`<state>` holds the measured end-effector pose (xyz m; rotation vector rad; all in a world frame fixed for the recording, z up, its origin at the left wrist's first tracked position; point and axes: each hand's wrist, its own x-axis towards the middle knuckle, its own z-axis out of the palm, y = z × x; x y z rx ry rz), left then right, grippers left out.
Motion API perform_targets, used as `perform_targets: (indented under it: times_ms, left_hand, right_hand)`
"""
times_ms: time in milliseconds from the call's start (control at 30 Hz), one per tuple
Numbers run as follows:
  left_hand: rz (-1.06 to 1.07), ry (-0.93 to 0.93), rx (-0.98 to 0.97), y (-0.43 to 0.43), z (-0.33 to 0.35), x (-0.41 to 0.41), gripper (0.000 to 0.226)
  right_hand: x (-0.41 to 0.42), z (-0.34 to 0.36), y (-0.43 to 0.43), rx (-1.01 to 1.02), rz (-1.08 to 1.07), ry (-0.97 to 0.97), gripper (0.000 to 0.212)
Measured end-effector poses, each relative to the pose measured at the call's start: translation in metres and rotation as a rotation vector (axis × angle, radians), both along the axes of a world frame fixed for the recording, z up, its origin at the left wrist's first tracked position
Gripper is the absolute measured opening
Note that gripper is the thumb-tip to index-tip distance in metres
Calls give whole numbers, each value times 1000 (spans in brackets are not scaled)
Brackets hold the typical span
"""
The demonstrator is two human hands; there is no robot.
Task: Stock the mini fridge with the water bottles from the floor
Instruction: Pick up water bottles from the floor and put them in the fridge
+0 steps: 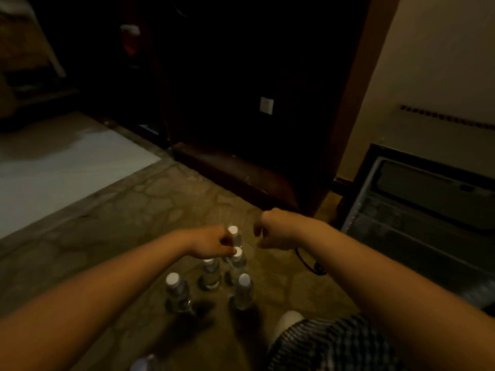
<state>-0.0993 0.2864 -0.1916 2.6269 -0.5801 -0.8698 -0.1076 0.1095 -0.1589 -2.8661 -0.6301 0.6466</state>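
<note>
Clear plastic white-capped water bottles stand on the floor; my left hand pinches one cap, right hand curled, empty. Better to grip the neck firmly before lifting.

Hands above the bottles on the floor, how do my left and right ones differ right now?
The left hand is at the bottles, its fingers curled at the cap of a water bottle. The right hand touches no bottle and hangs over the carpet. The right hand is nearer the open mini fridge, the left hand farther from it. Both have curled fingers.
</note>
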Motion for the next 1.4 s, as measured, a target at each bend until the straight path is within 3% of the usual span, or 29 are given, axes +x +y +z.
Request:
perform_targets:
  times_ms: [200,333,533,833,933,1200,1400]
  left_hand:
    - [166,167,-75,38,-62,-11,25]
    - [255,265,-140,43,-107,-12,9]
    - [366,346,-186,22,-153,-18,32]
    - [552,360,-531,6,-211,-25,73]
    - [632,378,-602,5,-219,-28,68]
    - [681,329,-713,7,-213,-22,65]
    - [677,140,-712,2,-183,-30,57]
  right_hand:
    - [9,-64,52,129,-126,143,29]
    - [11,-113,57,183,-264,203,31]
    - [13,-163,46,158,-411,245,35]
    - [18,-218,65,88,-488,237,39]
    - [18,-225,66,50,-468,252,36]
    - [35,-194,58,248,-405,214,36]
    - [30,-151,53,343,-340,184,37]
